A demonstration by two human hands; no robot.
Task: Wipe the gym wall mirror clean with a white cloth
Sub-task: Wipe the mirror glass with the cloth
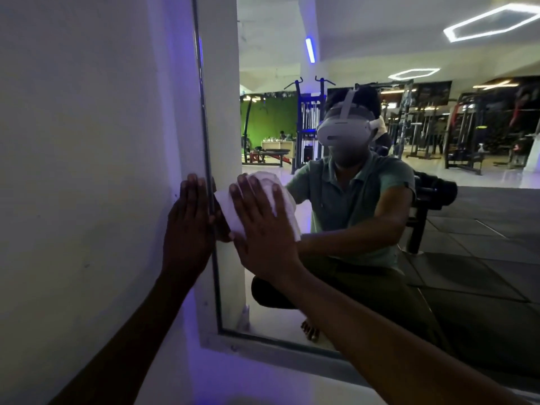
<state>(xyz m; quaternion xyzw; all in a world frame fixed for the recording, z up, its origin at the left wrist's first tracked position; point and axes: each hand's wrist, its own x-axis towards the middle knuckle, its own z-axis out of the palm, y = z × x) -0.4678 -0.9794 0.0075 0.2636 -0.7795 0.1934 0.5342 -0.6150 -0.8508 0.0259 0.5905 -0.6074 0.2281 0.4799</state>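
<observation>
- Your right hand (263,229), fingers straight, presses the white cloth (233,211) against the mirror (380,258) near its left edge.
- Left hand (190,217) rests flat on the wall (87,171).
- The cloth looks soft and light; keep your palm spread over its middle.

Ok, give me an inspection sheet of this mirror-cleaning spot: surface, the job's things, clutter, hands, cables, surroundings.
Surface: wall mirror, near its left edge and bottom corner; streaks cannot be judged in the dim light.
Job's things: white cloth, bunched flat against the glass.
Clutter: nothing seen.
Hands: right hand presses the cloth to the mirror, fingers straight; left hand rests flat on the white wall beside the mirror frame.
Cables: nothing seen.
Surroundings: the reflection shows weight machines, benches, hexagonal ceiling lights and a green far wall.
</observation>
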